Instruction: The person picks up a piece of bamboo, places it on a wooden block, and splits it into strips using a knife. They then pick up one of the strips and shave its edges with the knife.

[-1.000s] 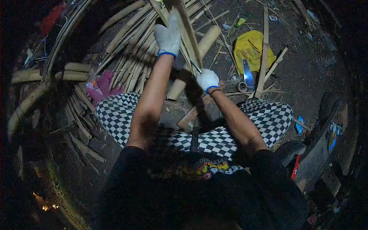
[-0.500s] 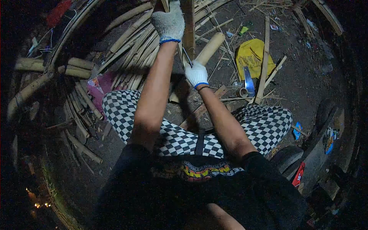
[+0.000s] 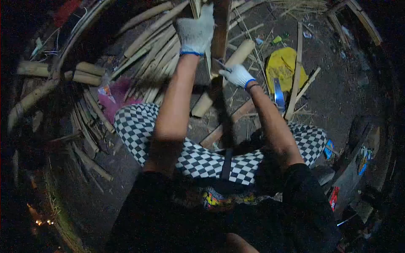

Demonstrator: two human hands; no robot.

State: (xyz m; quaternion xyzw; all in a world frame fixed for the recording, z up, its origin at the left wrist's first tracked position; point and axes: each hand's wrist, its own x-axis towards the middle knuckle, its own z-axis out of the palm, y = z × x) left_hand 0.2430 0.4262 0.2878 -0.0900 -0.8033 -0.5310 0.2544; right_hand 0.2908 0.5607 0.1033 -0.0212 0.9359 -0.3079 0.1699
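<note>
Left white-gloved hand [image 3: 195, 36]: clenched around pale split bamboo [image 3: 208, 63]
Right white-gloved hand [image 3: 237, 76]: grasping one thin grey metal blade [image 3: 222, 65]
Bamboo's near end: left of right hand
Hands: two

Board [image 3: 221, 31]: before the person, right of the left hand [image 3: 195, 36]
Bamboo strips [image 3: 162, 50]: on the ground [image 3: 333, 90], left of the bamboo pole [image 3: 242, 52]
Bamboo pole: aslant between strips and cloth [image 3: 279, 63]
Cloth: partly under a long slat [image 3: 299, 63]
Saw [image 3: 278, 92]: overlapping the cloth's near edge, left of the slat
</note>
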